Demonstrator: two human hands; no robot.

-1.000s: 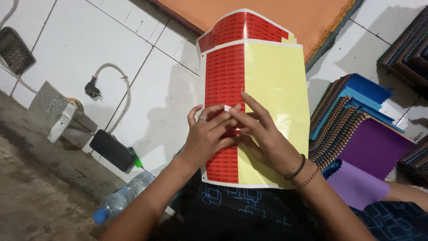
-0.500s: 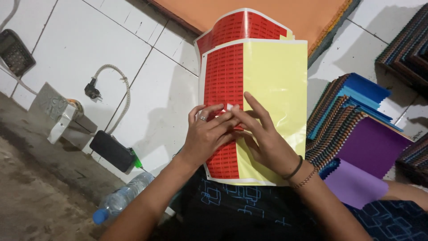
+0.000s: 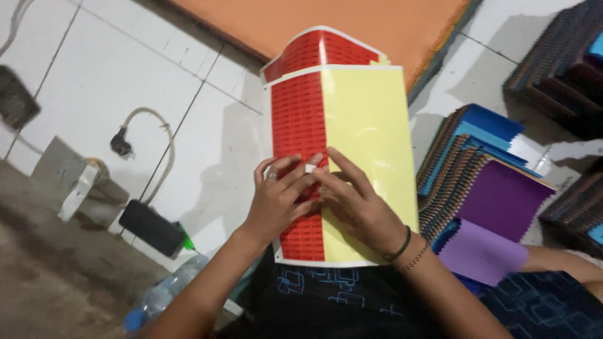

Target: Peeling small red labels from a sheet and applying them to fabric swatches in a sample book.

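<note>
Left hand: left hand point(image 3: 279, 201) lies palm down on the red part of the sticker sheet point(image 3: 364, 125), fingers bent and drawn together, their tips meeting those of the other hand at a small white sticker point(image 3: 309, 168).
Right hand: right hand point(image 3: 358, 207) rests on the yellow part of the sheet, fingers stretched toward the left, index and thumb tips closing on the same small white piece; a dark band and a thin bracelet sit at the wrist.
Grip: both sets of fingertips pinch at the white sticker, right on the line where red meets yellow; whether it is lifted clear of the sheet cannot be told.
Sticker sheet: under both hands, propped on the person's lap and running away from the body; left strip is rows of red labels, the right, larger part is bare yellow backing; a second sheet curls up behind its far end.
Beyond the sheet: orange board point(image 3: 326, 25) on the white tiled floor point(image 3: 94, 75).
Right side: stack of fabric swatch books point(image 3: 477, 188) just beside the sheet, purple and blue on top; more stacks farther off.
Left side: black plug and cord point(image 3: 122, 144), dark flat device point(image 3: 151, 227), clear plastic bottle point(image 3: 166, 292) near the left forearm.
</note>
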